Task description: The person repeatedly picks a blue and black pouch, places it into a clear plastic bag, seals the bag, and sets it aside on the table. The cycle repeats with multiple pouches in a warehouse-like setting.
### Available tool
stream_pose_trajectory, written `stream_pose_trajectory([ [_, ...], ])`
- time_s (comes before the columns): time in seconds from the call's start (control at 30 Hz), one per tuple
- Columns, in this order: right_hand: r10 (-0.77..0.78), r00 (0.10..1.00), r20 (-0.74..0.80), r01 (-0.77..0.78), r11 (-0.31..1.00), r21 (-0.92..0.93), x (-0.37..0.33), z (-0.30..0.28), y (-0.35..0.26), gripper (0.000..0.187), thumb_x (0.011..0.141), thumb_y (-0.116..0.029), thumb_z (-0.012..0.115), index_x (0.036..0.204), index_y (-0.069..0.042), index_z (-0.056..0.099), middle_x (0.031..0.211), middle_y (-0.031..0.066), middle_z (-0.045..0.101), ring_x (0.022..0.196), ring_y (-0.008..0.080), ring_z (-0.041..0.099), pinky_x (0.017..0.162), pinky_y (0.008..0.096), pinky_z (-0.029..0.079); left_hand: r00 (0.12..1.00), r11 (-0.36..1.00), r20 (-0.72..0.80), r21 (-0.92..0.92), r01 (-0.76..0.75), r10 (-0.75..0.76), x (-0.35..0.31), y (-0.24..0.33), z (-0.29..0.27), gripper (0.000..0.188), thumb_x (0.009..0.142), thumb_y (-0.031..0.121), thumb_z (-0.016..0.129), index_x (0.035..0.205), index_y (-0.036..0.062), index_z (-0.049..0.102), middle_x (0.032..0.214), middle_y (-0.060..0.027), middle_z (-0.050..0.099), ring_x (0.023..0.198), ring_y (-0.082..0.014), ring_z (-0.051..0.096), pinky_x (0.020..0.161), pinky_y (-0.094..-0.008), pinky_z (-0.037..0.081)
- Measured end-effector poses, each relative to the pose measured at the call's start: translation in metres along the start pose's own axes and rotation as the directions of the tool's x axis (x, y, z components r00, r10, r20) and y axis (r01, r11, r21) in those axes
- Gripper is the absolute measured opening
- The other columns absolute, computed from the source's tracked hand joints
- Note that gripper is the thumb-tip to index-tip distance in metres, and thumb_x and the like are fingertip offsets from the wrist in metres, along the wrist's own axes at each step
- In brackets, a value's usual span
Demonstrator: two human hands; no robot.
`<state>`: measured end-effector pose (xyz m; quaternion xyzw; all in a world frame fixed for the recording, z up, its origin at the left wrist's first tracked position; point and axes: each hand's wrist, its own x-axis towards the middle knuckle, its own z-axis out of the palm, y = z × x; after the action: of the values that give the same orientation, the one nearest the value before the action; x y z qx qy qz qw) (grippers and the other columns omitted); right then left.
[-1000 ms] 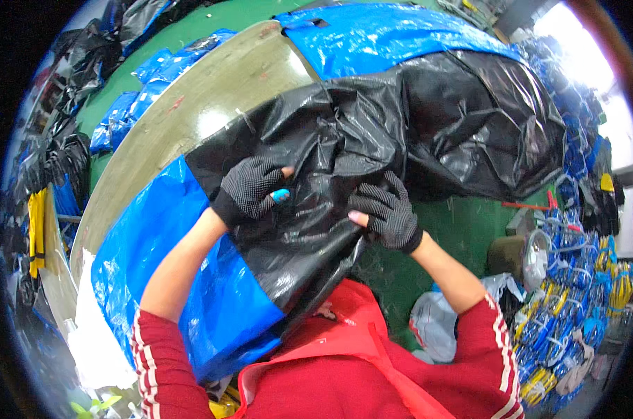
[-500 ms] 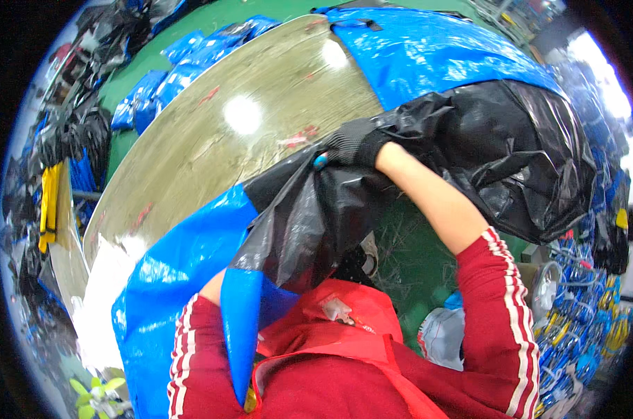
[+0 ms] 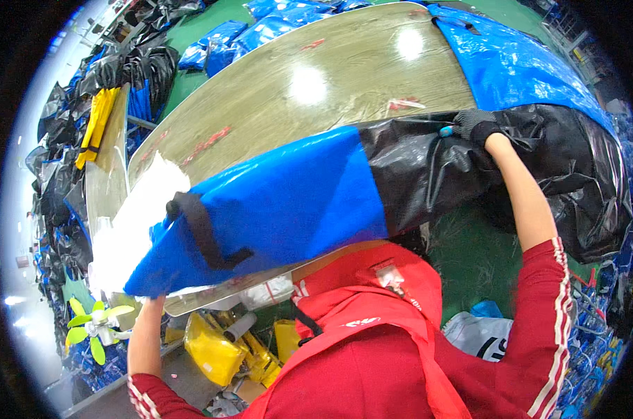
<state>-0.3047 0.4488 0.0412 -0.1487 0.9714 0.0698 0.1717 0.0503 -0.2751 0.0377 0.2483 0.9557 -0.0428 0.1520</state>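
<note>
A blue and black tarpaulin piece point(image 3: 295, 188) lies along the near edge of the table, its blue end to the left. A black strap point(image 3: 206, 230) crosses that blue end. My right hand point(image 3: 473, 128), in a dark grey knit glove, is closed on the black part near its upper edge; something small and blue shows at the fingertips. To its right the black sheeting bunches in folds and hangs off the table. My left forearm point(image 3: 147, 332) reaches up under the blue end, which hides the hand and its fingers.
The tan table point(image 3: 261, 115) has a curved far edge and red scraps on it. Another blue sheet point(image 3: 526, 66) covers its far right. Blue packages point(image 3: 271, 31) lie beyond, on green floor. Below left are yellow pieces point(image 3: 219, 349) and a small green fan point(image 3: 97, 328).
The blue end has been spread out flat to the left, and its strap now shows. My left arm has swung outward to the left. The view has shifted; my right hand still grips the black part.
</note>
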Motion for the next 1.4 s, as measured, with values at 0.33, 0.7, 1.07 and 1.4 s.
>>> stream_pose_trajectory([
  [0.33, -0.024, 0.998, -0.064, 0.025, 1.000, 0.005, 0.005, 0.009, 0.008, 0.054, 0.081, -0.066, 0.052, 0.091, -0.016, 0.072, 0.093, 0.0154, 0.069, 0.085, 0.0362, 0.066, 0.074, 0.0467, 0.051, 0.339, 0.390, -0.232, -0.746, 0.540, -0.912, -0.013, 0.088, 0.041, 0.043, 0.093, 0.032, 0.055, 0.123, 0.0010, 0.051, 0.120, -0.0161, 0.052, 0.111, -0.0236, 0.049, 0.099, -0.0348, 0.035],
  [0.7, -0.112, 0.979, -0.172, 0.123, 0.991, 0.053, -0.012, 0.030, 0.001, 0.060, 0.083, -0.070, 0.045, 0.084, -0.016, 0.072, 0.086, 0.0126, 0.069, 0.082, 0.0343, 0.066, 0.076, 0.0451, 0.051, 0.296, 0.368, -0.246, -0.338, 0.866, -0.923, 0.078, 0.047, -0.006, 0.050, 0.084, 0.035, 0.063, 0.113, -0.0056, 0.059, 0.114, -0.0229, 0.060, 0.104, -0.0342, 0.058, 0.088, -0.0438, 0.044],
  [1.07, -0.097, 0.936, -0.339, 0.114, 0.993, 0.031, -0.051, -0.033, -0.028, 0.055, 0.083, -0.058, 0.054, 0.108, -0.011, 0.067, 0.099, 0.0175, 0.068, 0.091, 0.0378, 0.065, 0.081, 0.0464, 0.051, 0.851, 0.977, -0.522, -0.204, -0.061, -0.056, 0.379, 0.253, -0.100, 0.081, 0.073, 0.066, 0.059, 0.135, 0.0147, 0.048, 0.144, -0.0258, 0.033, 0.136, -0.0486, 0.022, 0.112, -0.0589, 0.010],
  [1.4, -0.150, 0.801, -0.579, 0.227, 0.972, 0.061, -0.118, 0.043, -0.049, 0.056, 0.083, -0.039, 0.060, 0.130, -0.010, 0.052, 0.138, 0.0132, 0.048, 0.132, 0.0329, 0.039, 0.112, 0.0501, 0.022, 0.819, 0.852, -0.569, -0.387, -0.353, 0.081, 0.413, 0.299, -0.112, 0.092, 0.077, 0.063, 0.055, 0.138, -0.0033, 0.037, 0.144, -0.0320, 0.030, 0.137, -0.0466, 0.021, 0.113, -0.0565, 0.007],
])
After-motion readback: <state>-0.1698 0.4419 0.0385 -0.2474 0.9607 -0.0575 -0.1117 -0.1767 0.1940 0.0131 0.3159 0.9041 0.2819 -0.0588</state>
